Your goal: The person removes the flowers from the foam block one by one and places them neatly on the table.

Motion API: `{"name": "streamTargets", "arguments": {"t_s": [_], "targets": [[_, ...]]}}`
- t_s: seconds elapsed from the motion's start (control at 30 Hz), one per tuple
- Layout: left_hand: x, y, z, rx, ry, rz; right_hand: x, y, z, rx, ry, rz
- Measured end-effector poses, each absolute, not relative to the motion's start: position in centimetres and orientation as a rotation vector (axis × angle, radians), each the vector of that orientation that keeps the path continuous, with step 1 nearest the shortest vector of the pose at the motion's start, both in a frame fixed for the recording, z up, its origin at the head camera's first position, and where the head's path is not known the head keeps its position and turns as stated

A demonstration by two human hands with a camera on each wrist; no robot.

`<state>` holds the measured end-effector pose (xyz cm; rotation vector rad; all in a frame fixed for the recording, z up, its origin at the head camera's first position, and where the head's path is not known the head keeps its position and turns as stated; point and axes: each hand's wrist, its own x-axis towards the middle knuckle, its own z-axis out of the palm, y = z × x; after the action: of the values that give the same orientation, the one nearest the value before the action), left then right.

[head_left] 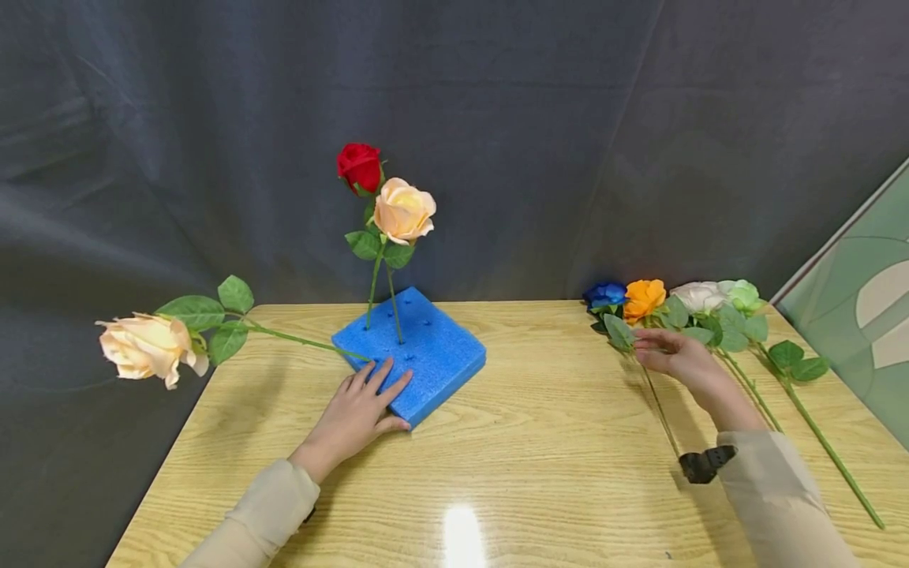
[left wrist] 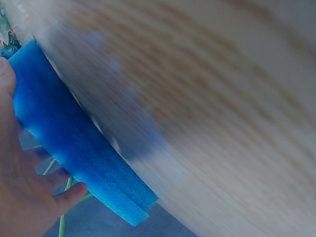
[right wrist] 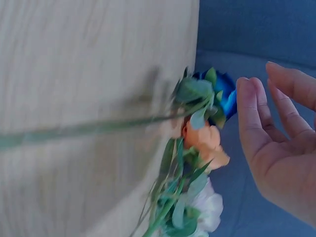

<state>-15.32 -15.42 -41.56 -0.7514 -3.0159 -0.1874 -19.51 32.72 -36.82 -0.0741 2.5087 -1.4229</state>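
Observation:
My left hand (head_left: 355,416) rests with spread fingers on the near left part of a blue foam block (head_left: 447,353), its thumb along the front corner. In the left wrist view the block (left wrist: 74,128) lies against that hand. A red rose (head_left: 359,167) and a peach rose (head_left: 404,211) stand in the block. Another peach rose (head_left: 145,347) leans far left, its stem's end near my left fingertips. My right hand (head_left: 678,363) is beside the leaves of a blue rose (head_left: 605,295). In the right wrist view its fingers are extended, apart from the blue rose (right wrist: 227,96).
Right of the blue rose lie an orange rose (head_left: 645,299), a white rose (head_left: 699,297) and a pale green rose (head_left: 743,295), stems toward the front. A dark curtain (head_left: 497,150) hangs behind the wooden table (head_left: 540,394). A green panel (head_left: 866,300) stands at the right.

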Motion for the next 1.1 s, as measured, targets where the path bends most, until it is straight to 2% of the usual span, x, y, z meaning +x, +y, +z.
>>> {"name": "streamTargets", "arguments": {"t_s": [1.1], "targets": [[-15.5,-15.7,-41.4,-0.798,-2.998,-0.131,-20.0,22.3,-35.5,-0.14,2.35,-1.702]]}}
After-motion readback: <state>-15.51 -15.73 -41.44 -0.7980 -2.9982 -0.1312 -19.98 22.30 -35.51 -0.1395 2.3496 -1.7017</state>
